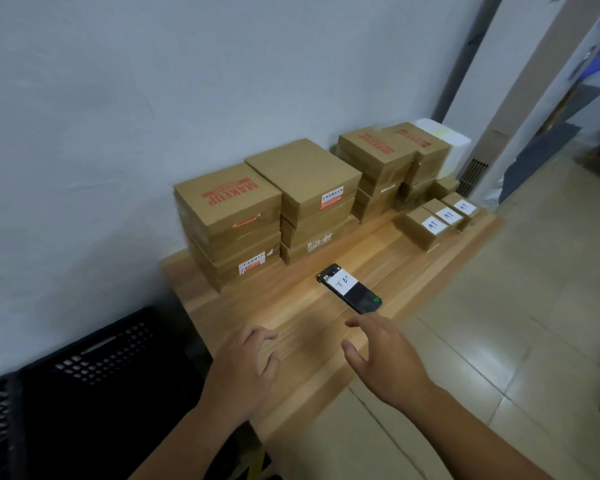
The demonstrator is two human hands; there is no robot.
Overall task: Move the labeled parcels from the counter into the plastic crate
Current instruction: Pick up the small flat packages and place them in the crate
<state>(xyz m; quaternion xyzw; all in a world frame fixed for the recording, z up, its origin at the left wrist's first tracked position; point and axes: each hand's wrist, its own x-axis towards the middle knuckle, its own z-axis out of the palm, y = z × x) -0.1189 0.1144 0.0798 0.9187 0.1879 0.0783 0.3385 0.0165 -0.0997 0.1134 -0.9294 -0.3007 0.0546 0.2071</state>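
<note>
Head view looks down on a flat black parcel point(349, 288) with a white handwritten label, lying on the wooden counter point(312, 344); a small green mark shows at its near end. Just short of that near end the right hand point(385, 351) hovers with fingers straight and spread and thumb out to the side. It holds nothing, and its fingertips are close to the parcel but seem not to touch it. Left of the parcel and nearer the camera, the left hand point(246, 365) hangs over the counter with fingers loosely curled, also holding nothing. Beyond the parcel and to its right, three small labeled boxes point(444, 214) of cardboard stand in a row touching one another, each with a white handwritten label on top. Behind the parcel, against the wall point(118, 133), two near stacks point(267, 209) of larger cardboard boxes stand side by side. The left one is topped by a box printed MAKEUP in red, and several of these boxes carry small stickers on their fronts. Farther back and right of the parcel stand two more far stacks point(392, 157), also with red print on top, and a white box point(447, 147) sits just past them. Well to the left of the parcel and lower, past the counter's end, a black plastic crate point(94, 362) with perforated walls sits by the wall, its inside too dark to make out. To the right of the parcel, past the counter's edge, lies a pale tiled floor point(516, 323).
</note>
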